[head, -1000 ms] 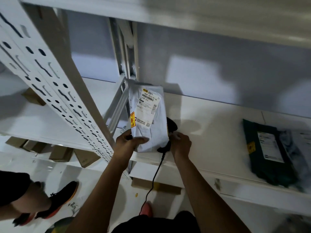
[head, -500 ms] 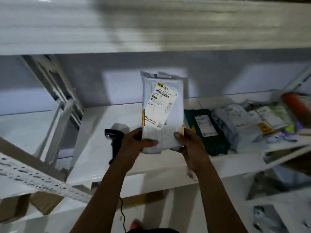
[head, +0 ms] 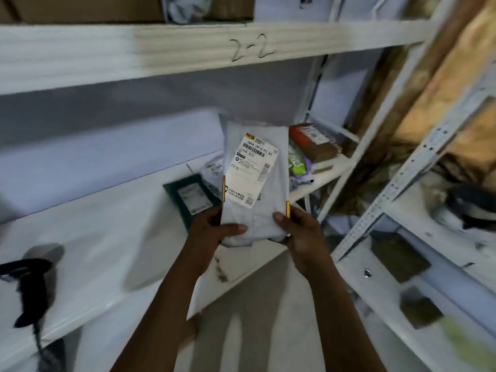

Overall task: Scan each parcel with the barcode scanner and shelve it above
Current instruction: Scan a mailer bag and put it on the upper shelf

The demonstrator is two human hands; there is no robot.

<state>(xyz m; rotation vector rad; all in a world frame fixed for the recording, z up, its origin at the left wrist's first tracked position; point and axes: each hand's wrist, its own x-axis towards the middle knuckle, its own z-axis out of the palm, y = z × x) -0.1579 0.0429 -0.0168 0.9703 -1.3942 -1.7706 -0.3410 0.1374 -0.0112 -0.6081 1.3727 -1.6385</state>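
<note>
A pale grey parcel bag [head: 268,210] with a white shipping label stands upright in both my hands, over the white shelf [head: 107,251]. My left hand [head: 212,229] grips its lower left edge, thumb across the front. My right hand [head: 300,234] grips the lower right edge. The black barcode scanner [head: 26,285] lies on the shelf at the far left, its cable hanging down, untouched. Above is the upper shelf [head: 134,52], its front edge marked "2-2".
A dark green parcel [head: 188,200] lies on the shelf behind my left hand. More parcels, one brown-red [head: 314,140], are piled to the right. A second white rack [head: 402,200] with dark boxes stands at right. Cardboard boxes sit on the upper shelf.
My right hand let go of the scanner, left on the shelf, and took the parcel's right edge. My view swung right and up, bringing the upper shelf into sight.
</note>
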